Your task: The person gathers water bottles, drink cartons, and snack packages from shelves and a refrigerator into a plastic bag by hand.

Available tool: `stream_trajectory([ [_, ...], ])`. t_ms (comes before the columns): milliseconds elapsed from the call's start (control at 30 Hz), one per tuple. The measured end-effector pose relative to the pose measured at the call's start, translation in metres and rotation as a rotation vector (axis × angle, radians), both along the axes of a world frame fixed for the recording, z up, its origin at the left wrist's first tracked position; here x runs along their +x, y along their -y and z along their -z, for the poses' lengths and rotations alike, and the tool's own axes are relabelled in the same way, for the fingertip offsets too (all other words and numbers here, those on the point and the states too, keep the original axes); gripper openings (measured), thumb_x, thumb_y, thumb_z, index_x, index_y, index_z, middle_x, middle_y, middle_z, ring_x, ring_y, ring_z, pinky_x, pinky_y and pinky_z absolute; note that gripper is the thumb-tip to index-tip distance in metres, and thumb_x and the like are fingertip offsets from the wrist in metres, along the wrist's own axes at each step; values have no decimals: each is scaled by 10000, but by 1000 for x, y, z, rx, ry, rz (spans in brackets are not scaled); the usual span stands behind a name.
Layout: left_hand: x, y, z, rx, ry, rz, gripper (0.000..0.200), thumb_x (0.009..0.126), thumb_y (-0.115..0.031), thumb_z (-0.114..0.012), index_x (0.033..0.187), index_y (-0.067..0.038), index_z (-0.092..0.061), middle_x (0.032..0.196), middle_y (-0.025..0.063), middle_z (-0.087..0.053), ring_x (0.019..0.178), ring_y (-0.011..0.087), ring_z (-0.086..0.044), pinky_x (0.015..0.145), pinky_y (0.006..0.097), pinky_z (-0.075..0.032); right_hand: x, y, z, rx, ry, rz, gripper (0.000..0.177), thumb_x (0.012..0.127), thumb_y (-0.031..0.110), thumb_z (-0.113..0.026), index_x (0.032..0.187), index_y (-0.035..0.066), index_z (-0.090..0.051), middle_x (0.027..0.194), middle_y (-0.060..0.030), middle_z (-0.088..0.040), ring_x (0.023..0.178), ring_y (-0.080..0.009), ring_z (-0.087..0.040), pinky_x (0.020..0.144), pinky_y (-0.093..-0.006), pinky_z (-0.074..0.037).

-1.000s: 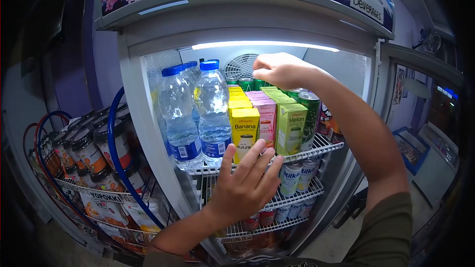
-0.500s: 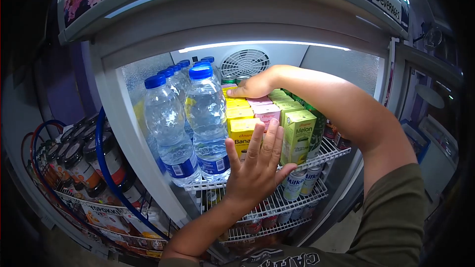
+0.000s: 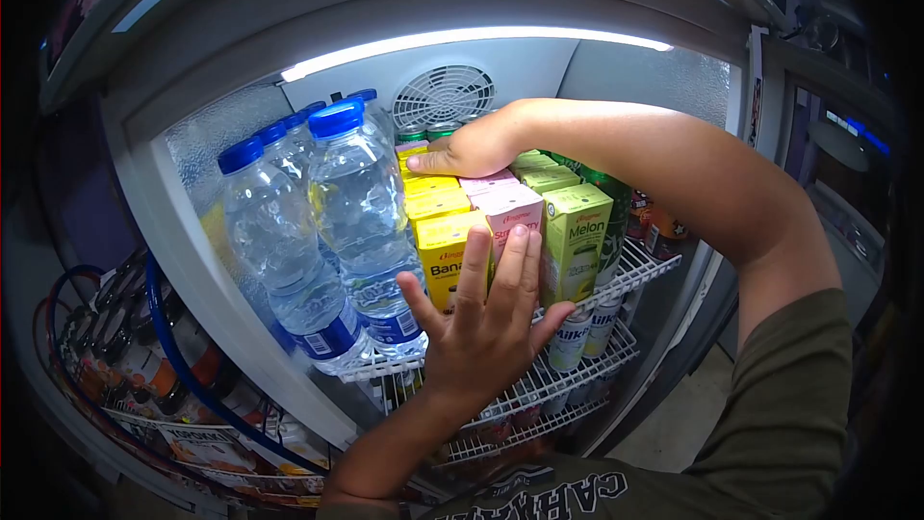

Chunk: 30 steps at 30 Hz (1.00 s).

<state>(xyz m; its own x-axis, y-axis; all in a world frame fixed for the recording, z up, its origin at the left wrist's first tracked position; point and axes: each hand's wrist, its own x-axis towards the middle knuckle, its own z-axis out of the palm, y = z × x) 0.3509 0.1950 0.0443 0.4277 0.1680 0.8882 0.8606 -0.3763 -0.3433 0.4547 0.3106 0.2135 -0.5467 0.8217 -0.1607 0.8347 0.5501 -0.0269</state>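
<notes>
Palm toward the cartons and fingers spread, my left hand (image 3: pixel 481 318) is in front of the shelf, its fingertips overlapping the front strawberry carton (image 3: pixel 514 215) and the banana carton (image 3: pixel 446 255). My right hand (image 3: pixel 470 149) reaches over the rows to the back. Its thumb lies across the top of a rear yellow carton (image 3: pixel 414 178), and its other fingers are hidden behind the hand. To the right of the pink row stands a green melon carton (image 3: pixel 577 246). Large water bottles (image 3: pixel 358 221) with blue caps stand left of the yellow row.
Green-topped cans (image 3: pixel 443 130) stand behind the cartons, below a round fan grille (image 3: pixel 445 96). The white wire shelf (image 3: pixel 635 279) has milk drink cans (image 3: pixel 570 339) beneath it. A rack of jars (image 3: pixel 135 327) stands outside at left, beyond the fridge frame (image 3: pixel 241 327).
The view has moved closer and tilted, so bottles and cartons appear larger and farther left. Both hands keep nearly the same pose at the cartons.
</notes>
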Motion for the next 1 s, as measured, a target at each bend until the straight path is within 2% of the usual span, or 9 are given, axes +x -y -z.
stream_trajectory([
  [333,-9,4,-2,39,20,117,402,840,-339,-574,1196,-163,-517,1244,-4,-453,1305,360,-252,1028,641,34,5,15,-3,-17,42,3,751,894,617,-155,1405,69,-217,1388,-190,-335,1311,-318,-280,1071,-401,-228],
  [500,-5,6,-4,0,8,103,400,844,-323,-567,1207,-173,-487,1264,24,-427,1296,370,-270,1039,628,-17,12,29,-9,-29,-47,-77,791,874,651,-186,1427,88,-132,1402,-190,-311,1315,-330,-268,1077,-404,-217],
  [533,-4,7,-5,-7,11,99,408,845,-332,-565,1212,-178,-479,1274,37,-415,1293,371,-275,1044,620,-43,14,26,-9,92,-41,-37,818,858,673,-201,1430,94,-110,1398,-185,-321,1311,-323,-279,1079,-407,-217],
  [633,-4,7,-1,-2,45,118,428,840,-365,-566,1217,-187,-472,1293,66,-393,1293,370,-276,1045,599,-86,22,45,-24,37,-144,41,828,851,681,-213,1428,95,-117,1400,-172,-324,1302,-310,-298,1083,-417,-216],
  [700,-6,8,2,10,52,132,445,836,-389,-566,1220,-187,-469,1297,84,-390,1294,367,-276,1036,591,-121,31,52,-26,119,-184,51,813,852,676,-236,1413,89,-191,1354,-162,-399,1290,-303,-322,1077,-412,-237],
  [767,-9,9,4,-23,67,192,444,836,-395,-564,1218,-190,-469,1298,99,-387,1291,371,-279,1040,585,-121,44,58,-28,417,-135,7,764,863,645,-281,1392,94,-265,1288,-153,-477,1280,-305,-337,1067,-395,-260],
  [867,-12,8,12,-28,58,224,500,803,-403,-601,1234,-190,-466,1332,138,-367,1295,396,-274,1039,574,-148,67,93,-23,501,-233,228,684,864,572,-394,1350,92,-356,1228,-169,-527,1191,-314,-453,1013,-367,-338],
  [933,-14,9,16,-26,63,236,524,788,-403,-618,1241,-188,-469,1349,153,-359,1299,406,-267,1038,570,-159,84,136,-3,707,-444,267,677,848,530,-469,1336,71,-371,1151,-199,-565,1144,-297,-500,951,-373,-402],
  [1000,-17,12,21,-93,56,273,566,758,-385,-651,1258,-186,-476,1380,180,-337,1312,417,-242,1037,559,-175,90,160,33,945,-728,317,689,826,484,-539,1318,33,-370,1253,-226,-466,1173,-329,-470,950,-414,-398],
])
